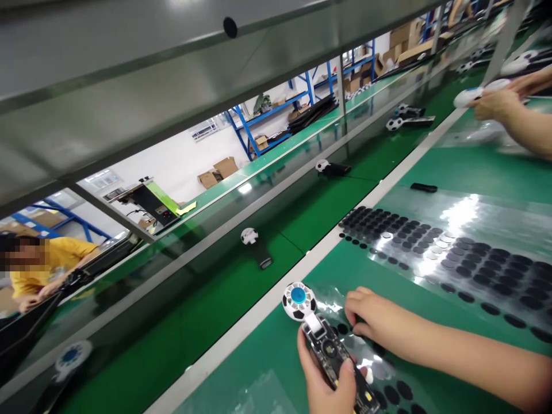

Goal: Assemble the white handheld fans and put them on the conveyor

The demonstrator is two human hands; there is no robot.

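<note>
My left hand (325, 382) is wrapped around the black body of a handheld device (330, 348), its insides with electronic parts showing. A round white head with a black football pattern and a blue centre sits at the device's far end. Just to the right, my right hand (373, 316) has its fingers curled together low over a clear plastic sheet with black round stickers (391, 394). Something dark shows at its fingertips, too small to make out. A larger sheet of black round stickers (474, 267) lies beyond my right forearm.
Similar devices lie along the green conveyor belt (215, 310), one device (259, 247) close ahead. A co-worker's hands (502, 103) hold a white-headed device at upper right. Across the line is a person in yellow (54, 261). A metal hood (172, 75) hangs overhead.
</note>
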